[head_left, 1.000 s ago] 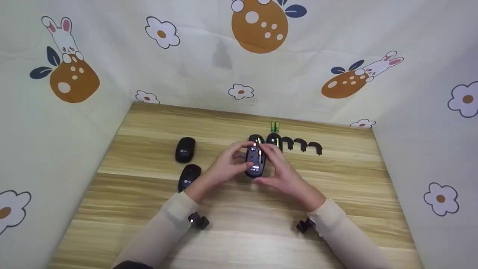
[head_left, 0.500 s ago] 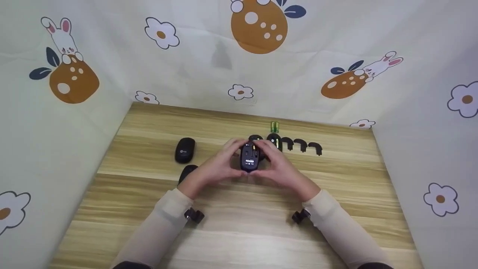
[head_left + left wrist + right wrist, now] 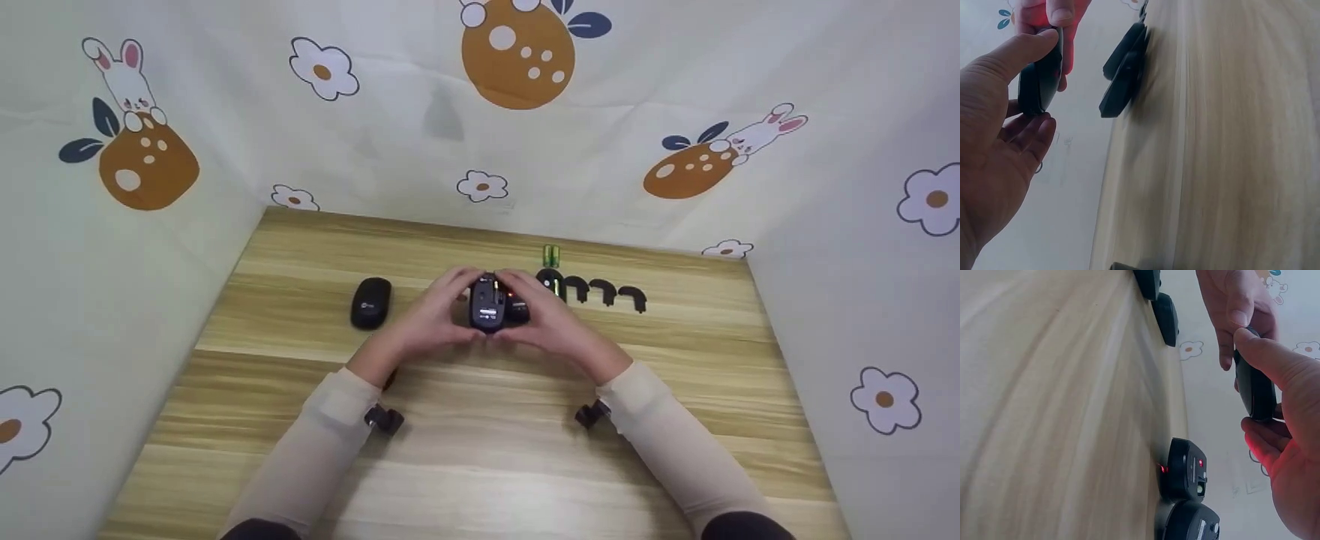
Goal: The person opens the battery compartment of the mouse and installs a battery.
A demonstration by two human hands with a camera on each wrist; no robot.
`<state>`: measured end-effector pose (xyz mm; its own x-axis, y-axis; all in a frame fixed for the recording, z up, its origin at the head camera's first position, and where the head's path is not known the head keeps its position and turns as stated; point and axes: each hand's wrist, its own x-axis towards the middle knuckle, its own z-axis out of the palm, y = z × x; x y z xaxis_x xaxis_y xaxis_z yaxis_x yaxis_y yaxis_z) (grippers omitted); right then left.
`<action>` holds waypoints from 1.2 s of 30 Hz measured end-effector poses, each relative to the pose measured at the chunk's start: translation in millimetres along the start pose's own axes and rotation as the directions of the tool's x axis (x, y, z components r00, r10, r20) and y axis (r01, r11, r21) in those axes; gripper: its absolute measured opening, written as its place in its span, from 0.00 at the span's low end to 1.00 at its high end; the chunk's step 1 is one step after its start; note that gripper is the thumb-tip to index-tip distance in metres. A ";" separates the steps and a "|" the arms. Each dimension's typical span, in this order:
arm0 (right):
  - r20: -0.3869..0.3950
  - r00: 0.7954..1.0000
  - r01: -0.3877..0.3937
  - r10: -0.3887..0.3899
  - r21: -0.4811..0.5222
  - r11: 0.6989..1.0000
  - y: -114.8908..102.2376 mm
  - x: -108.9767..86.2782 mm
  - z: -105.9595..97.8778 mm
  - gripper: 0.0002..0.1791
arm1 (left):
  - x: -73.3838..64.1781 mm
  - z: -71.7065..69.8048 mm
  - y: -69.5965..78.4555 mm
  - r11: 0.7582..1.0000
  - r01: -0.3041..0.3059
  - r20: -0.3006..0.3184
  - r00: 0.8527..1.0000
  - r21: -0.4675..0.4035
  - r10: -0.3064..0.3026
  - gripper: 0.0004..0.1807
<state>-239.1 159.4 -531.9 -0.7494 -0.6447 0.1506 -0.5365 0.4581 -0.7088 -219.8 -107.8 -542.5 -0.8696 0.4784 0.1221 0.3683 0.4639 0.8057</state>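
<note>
A black computer mouse point(image 3: 487, 301) is held up between both hands, its underside facing the head camera. The battery slot in that underside is uncovered, with a battery showing in it. My left hand point(image 3: 431, 319) grips the mouse's left side, fingers at the far end and thumb at the near end. On the other side my right hand point(image 3: 553, 321) grips it the same way. Both wrist views show the mouse point(image 3: 1044, 79) edge-on, raised off the table. Close by, a second upturned mouse point(image 3: 517, 307) is partly covered by my right hand, a red light glowing on it.
Another upturned mouse point(image 3: 551, 280) stands behind my right hand, with two green batteries point(image 3: 551, 256) beyond it. Three curved black covers point(image 3: 603, 292) lie to its right. At left rests an upright mouse point(image 3: 371, 303); one more is mostly hidden by my left forearm.
Both hands have carried the mouse left and slightly away from me. My left thumb has shifted from its underside to its near end. My left forearm now covers most of the lower left mouse.
</note>
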 end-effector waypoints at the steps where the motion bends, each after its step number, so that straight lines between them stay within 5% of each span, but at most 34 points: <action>1: 0.005 1.000 -0.003 0.003 -0.002 1.000 -0.1 1.5 -0.1 0.57 | 0.6 -1.1 -1.1 1.000 0.002 0.003 1.000 0.002 -0.002 0.57; 16: 0.001 0.999 -0.035 0.035 -0.118 0.992 14.8 27.3 8.0 0.54 | 16.2 -14.1 -12.8 0.992 0.044 0.053 0.997 0.121 -0.051 0.54; 36: 0.018 0.999 -0.024 0.029 -0.230 0.973 32.1 42.4 19.2 0.51 | 35.4 -9.0 -20.5 0.964 0.038 0.125 0.989 0.264 -0.073 0.50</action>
<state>-280.6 135.0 -561.5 -0.7577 -0.6419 0.1178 -0.5931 0.6020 -0.5346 -261.1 -107.0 -549.4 -0.8465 0.5323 -0.0105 0.4085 0.6620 0.6284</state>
